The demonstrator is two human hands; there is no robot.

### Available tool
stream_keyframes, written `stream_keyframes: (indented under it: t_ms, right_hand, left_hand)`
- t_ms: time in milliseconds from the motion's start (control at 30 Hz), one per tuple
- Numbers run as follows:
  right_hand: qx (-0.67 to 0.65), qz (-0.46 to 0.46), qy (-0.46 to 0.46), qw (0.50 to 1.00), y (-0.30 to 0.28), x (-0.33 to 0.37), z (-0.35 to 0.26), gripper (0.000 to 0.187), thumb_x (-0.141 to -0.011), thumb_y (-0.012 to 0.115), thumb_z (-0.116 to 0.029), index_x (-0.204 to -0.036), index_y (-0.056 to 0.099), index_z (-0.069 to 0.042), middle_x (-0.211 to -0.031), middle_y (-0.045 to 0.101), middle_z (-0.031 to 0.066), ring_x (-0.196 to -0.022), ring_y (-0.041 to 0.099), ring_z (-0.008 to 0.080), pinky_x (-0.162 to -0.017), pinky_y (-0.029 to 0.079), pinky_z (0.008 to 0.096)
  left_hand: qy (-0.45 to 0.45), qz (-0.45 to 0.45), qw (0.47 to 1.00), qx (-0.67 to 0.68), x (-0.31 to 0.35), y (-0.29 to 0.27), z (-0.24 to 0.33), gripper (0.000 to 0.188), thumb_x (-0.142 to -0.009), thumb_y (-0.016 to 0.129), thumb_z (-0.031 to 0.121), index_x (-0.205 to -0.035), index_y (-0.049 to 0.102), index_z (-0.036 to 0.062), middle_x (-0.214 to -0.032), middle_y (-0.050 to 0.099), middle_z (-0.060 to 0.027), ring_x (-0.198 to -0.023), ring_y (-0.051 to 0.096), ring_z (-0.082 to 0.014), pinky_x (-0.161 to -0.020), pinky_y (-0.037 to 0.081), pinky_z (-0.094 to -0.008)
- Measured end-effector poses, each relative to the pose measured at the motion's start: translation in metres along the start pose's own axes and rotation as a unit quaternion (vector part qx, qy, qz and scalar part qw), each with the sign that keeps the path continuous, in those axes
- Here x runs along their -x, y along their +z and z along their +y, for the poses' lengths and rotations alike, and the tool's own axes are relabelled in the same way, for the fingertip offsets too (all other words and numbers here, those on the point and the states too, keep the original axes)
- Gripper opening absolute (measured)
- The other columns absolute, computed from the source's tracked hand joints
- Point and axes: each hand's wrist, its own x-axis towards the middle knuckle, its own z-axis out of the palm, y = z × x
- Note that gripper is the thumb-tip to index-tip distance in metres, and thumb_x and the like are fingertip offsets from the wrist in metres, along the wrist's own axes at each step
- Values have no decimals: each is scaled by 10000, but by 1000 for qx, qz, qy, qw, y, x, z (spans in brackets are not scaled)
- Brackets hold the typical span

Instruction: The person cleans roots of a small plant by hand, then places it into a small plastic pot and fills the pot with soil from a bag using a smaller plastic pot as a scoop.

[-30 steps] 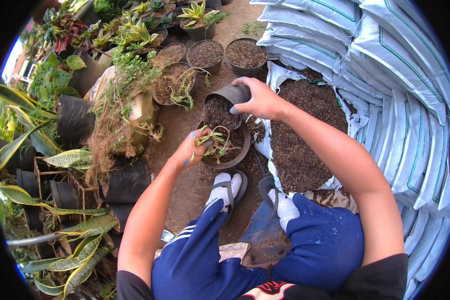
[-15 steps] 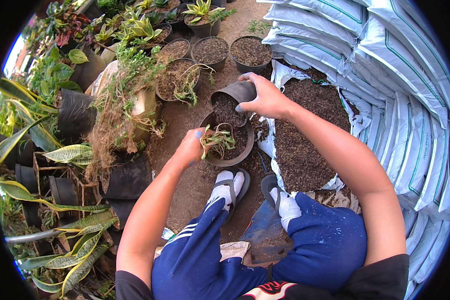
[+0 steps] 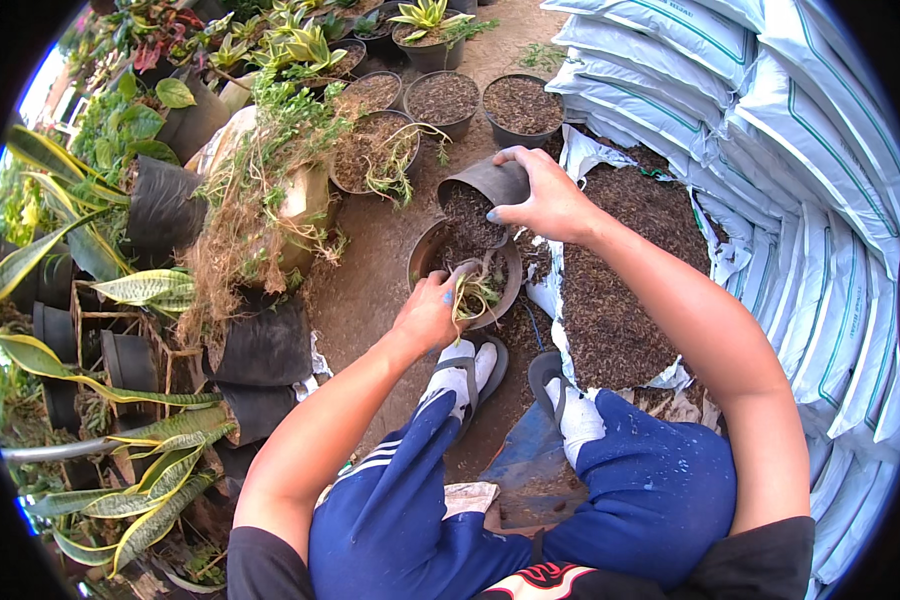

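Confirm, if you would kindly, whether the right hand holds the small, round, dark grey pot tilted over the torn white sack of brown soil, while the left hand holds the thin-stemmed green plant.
Not quite: the head view shows the small pot tilted over the wider, round, dark pot instead. The right hand does hold it, and the left hand the thin-stemmed green plant.

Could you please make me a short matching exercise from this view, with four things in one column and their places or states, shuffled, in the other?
Column 1
1. Left hand
2. Right hand
3. Torn sack
4. Bags

Column 2
A. Stacked at the right of the view, white with green lines
B. Lying open, with dark soil in it
C. Holding a green plant
D. Gripping a tilted pot

Right pairs: 1-C, 2-D, 3-B, 4-A
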Motion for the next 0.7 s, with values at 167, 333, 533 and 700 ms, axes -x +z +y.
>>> stream_keyframes:
  t_ms: [167, 333, 533, 700]
  right_hand:
    - [-12, 9, -1, 1000, 4, -3, 10, 760, -714, 890, -280, -1358, 562, -49, -1256, 582, 180, -1186, 583, 285, -1042, 477, 395]
    - [-10, 14, 0, 1000, 1, 2, 16, 740, -724, 888, -282, -1350, 575, -42, -1224, 595, 156, -1148, 588, 251, -1024, 477, 384]
    - [16, 13, -20, 1000, 0, 6, 12, 743, -730, 887, -287, -1357, 571, -45, -1260, 589, 170, -1200, 583, 280, -1066, 458, 403]
    - [0, 10, -30, 999, 1, 6, 18, 717, -747, 881, -253, -1355, 568, -39, -1273, 585, 170, -1231, 575, 279, -1094, 445, 410]
  left_hand:
    - [-43, -35, 996, -68, -9, 18, -3, 819, -834, 761, 262, -1571, 411, 190, -1340, 552, -251, -1289, 510, -472, -1126, 439, -526]
    - [-71, -17, 997, -19, -11, 25, 20, 893, -919, 706, 525, -1604, 346, 80, -1636, 205, -358, -1479, 331, -509, -1231, 303, -569]
    - [-59, -72, 995, -42, -17, 22, 18, 1309, -726, 812, 700, -1679, 108, 144, -1661, 69, -399, -1527, 214, -551, -1266, 244, -554]
    - [-78, -132, 984, -92, -29, 21, 17, 1449, -642, 919, 576, -1683, 12, 138, -1679, 88, -360, -1560, 181, -497, -1290, 212, -498]
